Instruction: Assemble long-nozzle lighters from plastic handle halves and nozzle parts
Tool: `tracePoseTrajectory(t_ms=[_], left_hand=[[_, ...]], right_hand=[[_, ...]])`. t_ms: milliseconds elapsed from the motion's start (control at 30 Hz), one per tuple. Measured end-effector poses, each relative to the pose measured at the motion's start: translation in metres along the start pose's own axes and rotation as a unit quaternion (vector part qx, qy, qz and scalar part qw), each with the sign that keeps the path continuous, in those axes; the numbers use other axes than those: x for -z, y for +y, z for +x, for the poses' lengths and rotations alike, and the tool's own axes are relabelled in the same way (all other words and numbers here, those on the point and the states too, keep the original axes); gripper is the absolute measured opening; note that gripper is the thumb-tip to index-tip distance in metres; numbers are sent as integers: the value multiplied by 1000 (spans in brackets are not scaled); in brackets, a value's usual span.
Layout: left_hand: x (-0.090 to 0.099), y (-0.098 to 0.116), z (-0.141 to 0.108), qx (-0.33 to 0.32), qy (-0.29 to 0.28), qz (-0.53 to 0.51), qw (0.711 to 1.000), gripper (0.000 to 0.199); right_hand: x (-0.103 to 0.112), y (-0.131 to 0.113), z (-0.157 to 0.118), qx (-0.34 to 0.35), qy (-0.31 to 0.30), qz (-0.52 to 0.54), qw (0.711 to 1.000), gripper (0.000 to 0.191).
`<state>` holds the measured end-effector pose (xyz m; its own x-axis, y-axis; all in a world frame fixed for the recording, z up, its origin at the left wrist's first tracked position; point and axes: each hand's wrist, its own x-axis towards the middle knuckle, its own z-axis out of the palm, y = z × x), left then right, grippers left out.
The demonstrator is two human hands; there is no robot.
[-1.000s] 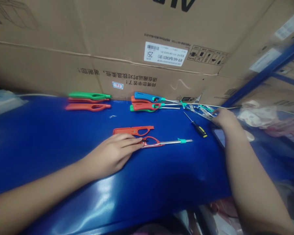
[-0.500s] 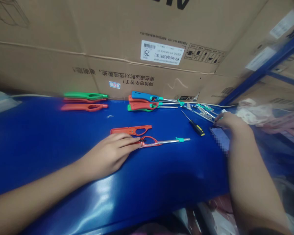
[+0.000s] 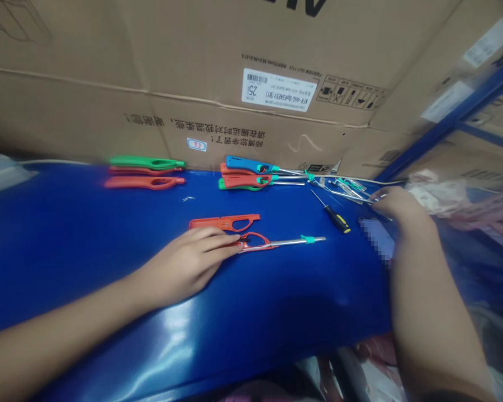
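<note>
Your left hand (image 3: 197, 259) has its fingers curled together over the handle of the open lighter (image 3: 291, 242), pressing it to the table (image 3: 276, 335), seemingly to steady it; its loose half (image 3: 212, 222) lies just beyond, within easy reach. Your right hand (image 3: 396, 206) is at the tubes (image 3: 352, 188); you look to be touching one, but its fingers are too hidden to tell how far they close. The screwdriver (image 3: 338, 220) lies between your hands, the phone (image 3: 376, 237) near your right wrist. Behind, the carton (image 3: 193, 72) bounds your space.
</note>
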<state>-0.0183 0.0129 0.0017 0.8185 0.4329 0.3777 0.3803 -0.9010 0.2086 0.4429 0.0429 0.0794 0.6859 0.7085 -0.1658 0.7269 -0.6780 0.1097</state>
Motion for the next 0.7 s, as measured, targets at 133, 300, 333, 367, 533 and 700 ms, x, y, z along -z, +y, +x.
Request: tracePoseTrajectory(t_ms=[133, 300, 333, 367, 533, 700], left_hand=[[1, 0, 0, -3, 1, -4, 1000, 40], [0, 0, 1, 0, 4, -12, 1000, 41], [0, 0, 1, 0, 3, -12, 1000, 41], [1, 0, 1, -1, 3, -11, 1000, 40], [2, 1, 1, -7, 1, 2, 1000, 39], [2, 0, 1, -8, 2, 2, 1000, 40]], right_hand=[[-1, 2, 2, -2, 13, -2, 1000, 36], [0, 6, 8, -12, -3, -26, 1000, 37], [0, 6, 9, -13, -5, -29, 1000, 37], [0, 6, 9, -12, -7, -30, 999, 37], [-3, 5, 11, -4, -19, -29, 999, 36], [-14, 4, 19, 23, -1, -13, 1000, 36]])
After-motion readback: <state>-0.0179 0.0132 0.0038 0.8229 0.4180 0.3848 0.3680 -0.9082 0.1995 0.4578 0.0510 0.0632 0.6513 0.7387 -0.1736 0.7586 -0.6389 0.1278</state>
